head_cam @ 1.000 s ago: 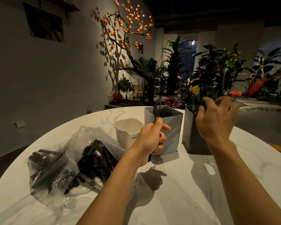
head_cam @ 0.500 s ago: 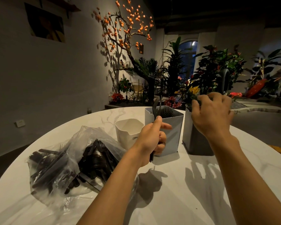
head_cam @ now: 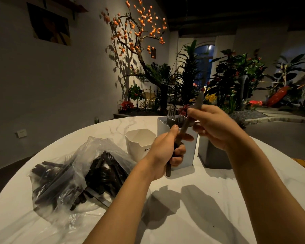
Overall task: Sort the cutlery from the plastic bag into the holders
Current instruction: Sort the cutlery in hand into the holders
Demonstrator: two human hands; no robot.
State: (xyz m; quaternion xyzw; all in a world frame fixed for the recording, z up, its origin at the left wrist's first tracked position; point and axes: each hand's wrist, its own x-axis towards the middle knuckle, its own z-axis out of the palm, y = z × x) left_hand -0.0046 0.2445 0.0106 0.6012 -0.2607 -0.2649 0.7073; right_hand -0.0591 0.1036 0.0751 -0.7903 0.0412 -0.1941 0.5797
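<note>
A clear plastic bag [head_cam: 60, 176] full of black plastic cutlery lies at the left on the round marble table [head_cam: 192, 217]. Three holders stand in a row behind my hands: a white holder [head_cam: 139, 141], a light grey-blue holder [head_cam: 188, 155] with black forks in it, and a dark grey holder [head_cam: 213, 157]. My left hand [head_cam: 167, 152] grips a small bunch of black cutlery, a fork [head_cam: 171, 113] sticking up from it. My right hand [head_cam: 213, 125] pinches a black knife [head_cam: 197, 104] that slants out of that bunch.
A planter bed with many plants [head_cam: 227, 85] and a tree with orange fruit [head_cam: 136, 32] fills the space behind the table. A grey wall [head_cam: 42, 85] runs along the left. The table's near half in front of my arms holds only shadows.
My right hand has come back from over the dark grey holder to my left hand and now pinches a knife in the bunch. My left hand has hardly moved.
</note>
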